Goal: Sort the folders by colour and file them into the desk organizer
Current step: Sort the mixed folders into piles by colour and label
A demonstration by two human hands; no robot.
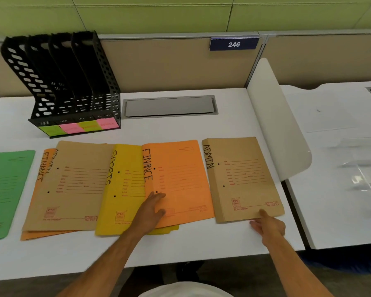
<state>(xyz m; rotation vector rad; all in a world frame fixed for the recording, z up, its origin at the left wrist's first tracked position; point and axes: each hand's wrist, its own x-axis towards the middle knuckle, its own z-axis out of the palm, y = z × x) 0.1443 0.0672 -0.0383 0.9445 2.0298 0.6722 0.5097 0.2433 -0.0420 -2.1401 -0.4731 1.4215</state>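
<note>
Brown ADMIN folder [242, 179]: right hand [269, 227] fingers extended at near edge, holding nothing; left hand [153, 207] flat on orange FINANCE folder [180, 181]. Lift edge cleanly, keep neighbours pinned.

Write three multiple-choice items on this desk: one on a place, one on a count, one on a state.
1. Where does the desk organizer stand?
A. far left of the desk
B. beside the right hand
C. on the folders

2. How many sticky notes line its front?
A. two
B. four
C. six

3. What is the left hand doing?
A. lifting a folder
B. hanging off the desk
C. resting flat on the orange FINANCE folder

Answers: 1 A, it stands at the back left, behind the row of folders. 2 B, green, pink, green, pink. 3 C, the fingers lie straight on the cover, while the right hand touches the brown ADMIN folder.
</note>
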